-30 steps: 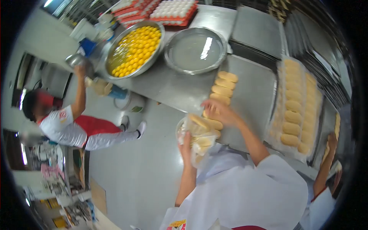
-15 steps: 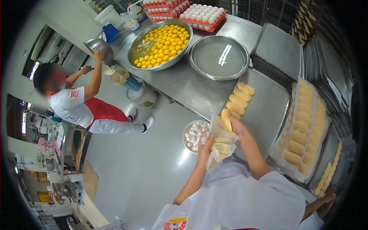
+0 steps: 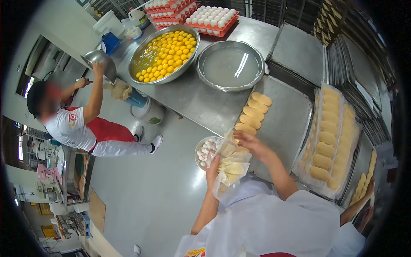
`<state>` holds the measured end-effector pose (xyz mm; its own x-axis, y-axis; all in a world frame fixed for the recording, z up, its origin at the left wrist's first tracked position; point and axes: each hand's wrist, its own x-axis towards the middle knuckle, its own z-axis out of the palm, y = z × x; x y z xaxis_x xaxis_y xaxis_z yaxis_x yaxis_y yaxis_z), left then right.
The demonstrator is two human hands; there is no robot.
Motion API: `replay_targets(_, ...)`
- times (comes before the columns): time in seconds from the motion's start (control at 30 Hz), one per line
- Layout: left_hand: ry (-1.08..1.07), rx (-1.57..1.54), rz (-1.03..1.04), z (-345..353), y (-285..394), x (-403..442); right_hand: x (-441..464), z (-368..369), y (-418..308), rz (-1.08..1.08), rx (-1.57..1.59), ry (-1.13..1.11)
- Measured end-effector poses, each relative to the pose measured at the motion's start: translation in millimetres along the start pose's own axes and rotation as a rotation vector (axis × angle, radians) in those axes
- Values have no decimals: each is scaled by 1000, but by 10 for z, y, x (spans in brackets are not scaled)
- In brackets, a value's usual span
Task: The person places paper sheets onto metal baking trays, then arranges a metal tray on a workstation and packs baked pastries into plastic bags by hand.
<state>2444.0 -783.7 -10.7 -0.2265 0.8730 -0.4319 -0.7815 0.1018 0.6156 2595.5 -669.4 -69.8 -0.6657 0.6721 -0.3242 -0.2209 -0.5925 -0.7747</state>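
Observation:
My left hand (image 3: 212, 168) is closed on a clear plastic bag (image 3: 233, 165) that holds pale yellow oval pieces. My right hand (image 3: 253, 143) has its fingers apart above the near end of a row of oval pieces (image 3: 252, 117), close to the bag's opening. No piece can be made out between its fingers. The row lies along the left edge of a metal tray (image 3: 286, 112). Partly behind the bag is a bowl of eggshells (image 3: 203, 150).
A bowl of egg yolks (image 3: 165, 58), a bowl of cloudy liquid (image 3: 231, 65) and egg trays (image 3: 212, 19) stand on the table. Bagged oval pieces (image 3: 326, 141) lie at the right. One person (image 3: 81, 124) stands at the left, and another's arm (image 3: 355, 207) shows at lower right.
My right hand has let go of the oval piece it held half a second ago, and its fingers have spread. Another piece now lies at the row's near end. The view has shifted slightly.

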Motion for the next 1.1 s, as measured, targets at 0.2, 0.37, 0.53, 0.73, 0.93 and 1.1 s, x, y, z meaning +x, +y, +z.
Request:
replay_targets(0.2, -96, -209, -223, 180, 137, -46, -202, 67, -83, -642, -853, -34)
replay_targets(0.37, -153, -271, -239, 109, 101, -8, -245, 39, -141, -757, -1287, 225)
replay_targets(0.53, 158, 211, 122, 107, 166, -14, 144, -634, -455, -716, -1529, 804)
replay_targets(0.73, 431, 392, 279, 100, 219, -93, 985, -1911, -991, -671, -1379, 1004)
replay_targets(0.93, 439, 439, 305, -187, 224, -119, 1444, -2459, -1080, -396, -1169, 522)
replay_targets(1.1, 476, 499, 234, -178, 275, -154, 1423, -2445, -1013, -534, -1291, 580)
